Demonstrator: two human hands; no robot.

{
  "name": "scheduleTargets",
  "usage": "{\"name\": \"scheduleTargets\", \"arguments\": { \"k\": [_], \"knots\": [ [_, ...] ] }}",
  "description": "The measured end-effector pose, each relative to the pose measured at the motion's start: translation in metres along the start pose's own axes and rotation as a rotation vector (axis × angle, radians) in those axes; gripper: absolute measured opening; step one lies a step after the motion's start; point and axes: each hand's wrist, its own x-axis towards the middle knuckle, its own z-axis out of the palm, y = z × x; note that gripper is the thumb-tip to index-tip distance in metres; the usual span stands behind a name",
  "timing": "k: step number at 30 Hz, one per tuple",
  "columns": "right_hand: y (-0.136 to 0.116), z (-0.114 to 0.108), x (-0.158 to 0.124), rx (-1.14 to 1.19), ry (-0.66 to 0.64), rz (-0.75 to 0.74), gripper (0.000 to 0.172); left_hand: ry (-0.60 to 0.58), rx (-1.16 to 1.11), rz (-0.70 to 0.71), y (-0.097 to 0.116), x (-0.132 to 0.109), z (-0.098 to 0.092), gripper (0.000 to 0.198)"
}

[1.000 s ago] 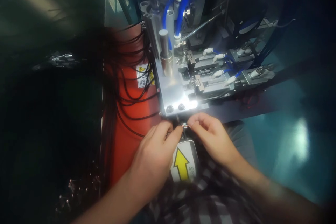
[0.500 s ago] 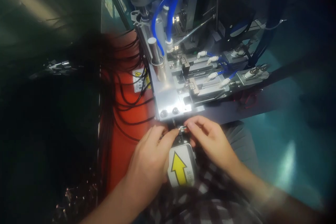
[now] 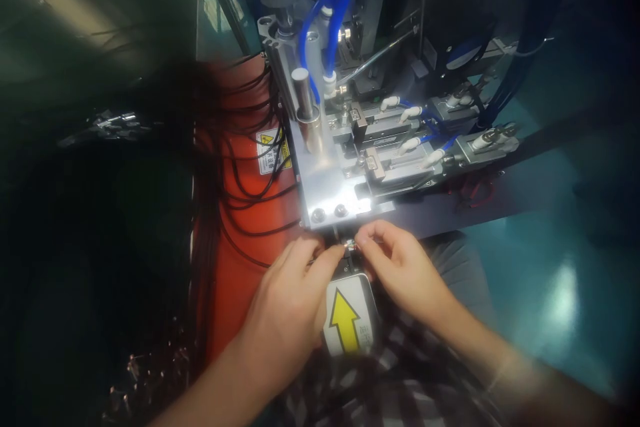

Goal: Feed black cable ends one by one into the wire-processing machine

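My left hand [image 3: 293, 303] and my right hand [image 3: 400, 270] meet just below the front edge of a shiny metal plate [image 3: 327, 193]. Both pinch a tiny metal part [image 3: 349, 244] between thumb and fingertips, one hand from each side. Directly beneath the part sits a white label with a yellow arrow [image 3: 347, 317] pointing up at the plate. The plate carries two dark screws [image 3: 329, 213] near its front edge and an upright steel post [image 3: 303, 100] farther back.
Behind the plate stand pneumatic slides with white fittings [image 3: 415, 140] and blue hoses [image 3: 340, 7]. An orange panel with a yellow warning sticker [image 3: 270, 147] and black cables [image 3: 250, 173] lies to the left. A teal floor [image 3: 550, 280] shows to the right. Checked fabric [image 3: 400, 380] is below.
The view has shifted slightly. Both hands stay pinched on the small part at the plate's edge, having moved a little up and right.
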Motion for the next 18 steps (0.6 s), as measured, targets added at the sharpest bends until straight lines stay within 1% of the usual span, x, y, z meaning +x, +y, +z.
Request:
{"name": "scheduleTargets", "arguments": {
  "k": [3,5,7,11,14,16,18],
  "knots": [
    [-0.0027,-0.0023,0.0013,-0.052,-0.057,0.043,0.021,0.028,-0.026,-0.038,-0.0005,0.0006,-0.0003,0.025],
    [-0.0034,-0.0037,0.0024,-0.055,-0.101,0.068,0.023,0.015,-0.032,-0.053,-0.0021,0.0009,-0.0008,0.022],
    [-0.0033,-0.0048,0.0032,-0.054,-0.119,0.061,0.023,-0.007,-0.028,-0.043,-0.0044,0.0013,-0.0012,0.023],
    [-0.0043,-0.0066,0.0035,-0.104,-0.106,0.015,0.023,0.041,-0.03,0.015,-0.0078,0.0026,-0.0008,0.022],
    [-0.0075,-0.0068,0.0031,-0.14,-0.106,0.039,0.023,0.077,-0.048,0.038,-0.0077,0.0039,-0.0002,0.021],
    [-0.0096,-0.006,0.0028,-0.15,-0.098,0.056,0.023,0.077,-0.047,0.049,-0.0072,0.0037,-0.0005,0.021],
    [-0.0105,-0.005,0.0028,-0.142,-0.083,0.072,0.023,0.045,-0.004,0.057,-0.0065,0.0024,-0.0015,0.023]
  ]
}}
